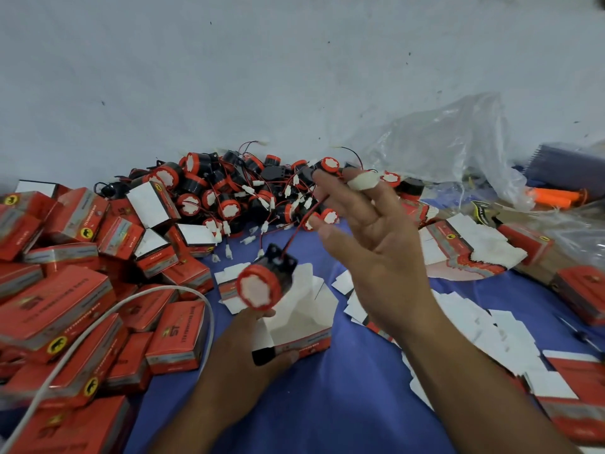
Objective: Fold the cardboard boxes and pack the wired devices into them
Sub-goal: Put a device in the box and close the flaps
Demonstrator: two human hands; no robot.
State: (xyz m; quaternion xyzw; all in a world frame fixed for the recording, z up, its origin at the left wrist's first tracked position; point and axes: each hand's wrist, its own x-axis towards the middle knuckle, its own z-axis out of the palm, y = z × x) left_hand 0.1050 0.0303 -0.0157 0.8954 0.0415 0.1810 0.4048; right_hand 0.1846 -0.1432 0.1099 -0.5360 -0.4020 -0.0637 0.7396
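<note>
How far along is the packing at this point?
Done: many closed red boxes piled at left. In hand: left hand holds an open box while the right hand seems to pinch the red wire of a device over it. Left: a heap of loose devices and flat cartons still to fold.

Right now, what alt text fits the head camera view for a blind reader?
A person's right hand holds a black cylindrical device with a red cap by its red wire over an open red cardboard box held by the left hand. Closed red boxes, loose devices and flat box blanks lie around on blue cloth.
</note>
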